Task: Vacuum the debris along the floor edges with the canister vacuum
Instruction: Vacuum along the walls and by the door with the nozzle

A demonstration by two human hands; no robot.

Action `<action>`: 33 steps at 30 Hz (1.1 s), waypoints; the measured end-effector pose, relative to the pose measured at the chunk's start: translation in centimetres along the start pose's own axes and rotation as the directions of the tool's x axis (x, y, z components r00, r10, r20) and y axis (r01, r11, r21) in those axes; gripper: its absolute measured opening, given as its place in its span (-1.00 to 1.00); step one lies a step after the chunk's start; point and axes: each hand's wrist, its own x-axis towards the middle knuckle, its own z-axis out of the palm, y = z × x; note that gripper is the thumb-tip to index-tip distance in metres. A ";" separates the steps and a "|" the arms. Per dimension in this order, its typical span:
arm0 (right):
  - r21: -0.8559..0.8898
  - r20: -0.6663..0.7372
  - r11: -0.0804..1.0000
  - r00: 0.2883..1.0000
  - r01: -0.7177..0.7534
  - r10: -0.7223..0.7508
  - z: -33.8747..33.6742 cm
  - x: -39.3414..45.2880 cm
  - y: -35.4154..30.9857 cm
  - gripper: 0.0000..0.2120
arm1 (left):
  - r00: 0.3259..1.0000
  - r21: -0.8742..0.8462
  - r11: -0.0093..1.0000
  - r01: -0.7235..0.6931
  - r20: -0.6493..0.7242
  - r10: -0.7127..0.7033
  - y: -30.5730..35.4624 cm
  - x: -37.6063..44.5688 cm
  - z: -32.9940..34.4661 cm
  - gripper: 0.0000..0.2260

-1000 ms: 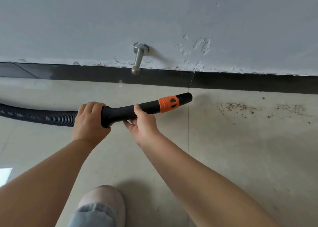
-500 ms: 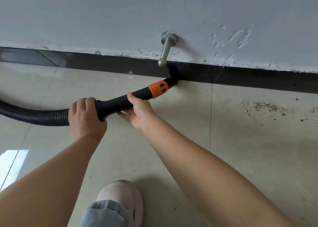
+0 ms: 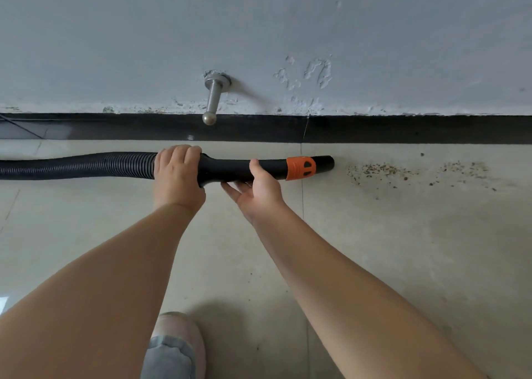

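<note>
A black vacuum nozzle [image 3: 230,168] with an orange collar [image 3: 300,168] lies nearly level just above the beige floor, its open end pointing right. Its ribbed black hose [image 3: 77,165] runs off the left edge. My left hand [image 3: 177,174] is wrapped over the joint of hose and nozzle. My right hand [image 3: 257,190] cradles the tube from below, thumb over the top, fingers loosely extended. Brown debris [image 3: 383,171] is scattered on the floor right of the nozzle mouth, close to the black baseboard [image 3: 403,129]. The canister is out of view.
A metal door stopper [image 3: 213,98] sticks out of the grey wall above the baseboard, over the nozzle. More specks [image 3: 463,168] lie farther right. My slippered foot [image 3: 180,341] stands at the bottom centre. Tile joints cross the floor.
The nozzle tip has swung away from the baseboard under the door stopper and now lies parallel to the wall, pointing right at the debris. Both hands kept their hold.
</note>
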 end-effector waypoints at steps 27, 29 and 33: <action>-0.002 -0.206 0.996 0.975 0.084 -0.082 -7.6 -2.7 -11.2 -0.53 | 0.932 -0.075 0.971 -0.227 0.273 0.238 12.3 2.4 1.1 -0.61; 0.003 -0.218 0.996 0.972 0.089 -0.086 -8.3 -2.8 -11.9 -0.53 | 0.924 -0.075 0.967 -0.243 0.287 0.254 13.2 2.5 1.2 -0.62; -0.018 -0.251 0.993 0.960 0.121 -0.121 -9.7 -2.9 -13.2 -0.52 | 0.906 -0.082 0.955 -0.284 0.304 0.295 15.3 2.4 1.6 -0.63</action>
